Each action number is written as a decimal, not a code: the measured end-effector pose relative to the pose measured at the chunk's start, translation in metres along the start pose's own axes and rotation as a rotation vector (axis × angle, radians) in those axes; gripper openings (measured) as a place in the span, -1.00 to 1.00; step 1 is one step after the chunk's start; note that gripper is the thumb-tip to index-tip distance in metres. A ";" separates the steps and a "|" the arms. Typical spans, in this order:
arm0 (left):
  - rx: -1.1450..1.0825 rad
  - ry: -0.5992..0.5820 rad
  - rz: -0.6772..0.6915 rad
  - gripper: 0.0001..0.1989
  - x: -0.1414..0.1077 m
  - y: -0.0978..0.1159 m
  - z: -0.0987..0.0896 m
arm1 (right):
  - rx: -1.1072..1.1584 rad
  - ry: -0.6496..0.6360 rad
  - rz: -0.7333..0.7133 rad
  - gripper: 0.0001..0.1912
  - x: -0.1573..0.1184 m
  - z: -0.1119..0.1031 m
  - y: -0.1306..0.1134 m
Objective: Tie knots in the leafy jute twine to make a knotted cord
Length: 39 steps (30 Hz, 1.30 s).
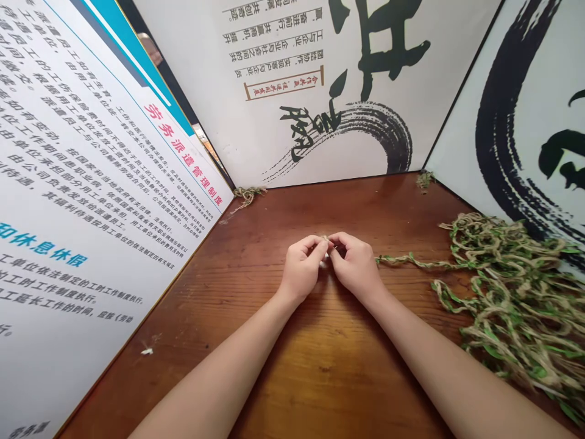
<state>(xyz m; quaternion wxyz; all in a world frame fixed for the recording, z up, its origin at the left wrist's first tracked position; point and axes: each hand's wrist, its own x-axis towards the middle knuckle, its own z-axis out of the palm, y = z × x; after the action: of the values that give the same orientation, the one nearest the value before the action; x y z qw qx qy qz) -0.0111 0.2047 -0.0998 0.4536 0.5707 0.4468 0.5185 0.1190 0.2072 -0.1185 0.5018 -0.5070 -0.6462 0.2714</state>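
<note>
Both hands meet over the middle of the wooden table (pixel 292 353), fingertips pinched together. My left hand (pixel 302 265) and my right hand (pixel 355 262) are closed on a small bit of twine, mostly hidden by the fingers. From beside my right hand a thin strand of green-leafed twine (pixel 418 262) runs right across the table. It leads to a large tangled pile of the same tan twine with green leaves (pixel 516 305), at the right, beyond my right forearm.
Printed boards stand upright around the table: a left board (pixel 91 183), a back board (pixel 274 134) and a right board (pixel 457 152). Small twine clumps lie at the back left corner (pixel 249 194) and back right corner (pixel 425 180). A white scrap (pixel 147 352) lies at the left.
</note>
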 end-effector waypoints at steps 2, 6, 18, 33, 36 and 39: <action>0.019 0.007 0.000 -0.82 0.000 -0.001 0.000 | 0.025 0.003 0.019 -0.83 0.001 0.000 0.001; -0.024 0.097 -0.076 -0.79 0.001 -0.004 -0.001 | 0.093 -0.010 0.035 -0.82 0.002 0.000 0.001; 0.145 0.117 -0.072 -0.81 0.003 -0.008 0.001 | 0.199 0.004 0.108 -0.76 0.004 -0.001 0.001; 0.269 0.161 0.062 -0.87 0.002 -0.009 0.001 | 0.066 0.070 0.075 -0.77 0.001 0.001 -0.001; 0.311 0.151 0.105 -0.88 0.000 -0.009 0.002 | 0.061 0.113 0.081 -0.79 0.000 0.002 -0.001; 0.311 0.132 0.112 -0.86 0.000 -0.009 0.004 | 0.084 0.132 0.098 -0.81 0.001 0.002 -0.002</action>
<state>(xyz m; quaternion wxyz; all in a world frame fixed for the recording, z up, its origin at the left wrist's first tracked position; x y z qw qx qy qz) -0.0079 0.2058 -0.1092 0.3001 0.6227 0.5179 0.5040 0.1163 0.2081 -0.1174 0.5503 -0.5331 -0.5742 0.2884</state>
